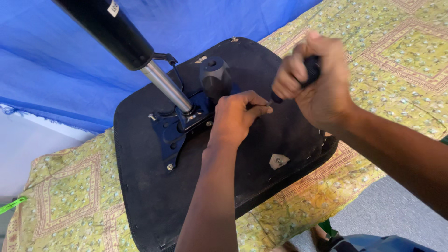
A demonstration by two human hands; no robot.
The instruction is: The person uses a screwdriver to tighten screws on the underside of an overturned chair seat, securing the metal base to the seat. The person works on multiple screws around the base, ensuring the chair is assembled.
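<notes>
An upturned black chair seat point(154, 186) lies on a surface covered with yellow patterned cloth point(60, 196). A dark blue metal mounting plate point(172, 133) is bolted to its underside, with a chrome gas-lift rod point(165, 85) and black cylinder point(109, 28) rising from it. A black knob point(215, 77) stands beside the plate. My right hand point(312, 79) is closed round the black handle of a screwdriver point(310, 70). My left hand point(235, 116) pinches the screwdriver's shaft near the tip, on the plate's right edge. The tip itself is hidden by my fingers.
A blue tarp point(56, 60) hangs behind the seat. A small grey bracket with a screw point(278, 161) sits on the seat's near right. Grey floor point(373, 214) and a dark blue object point(378, 243) lie at the bottom right. A green item point(11, 204) pokes in at far left.
</notes>
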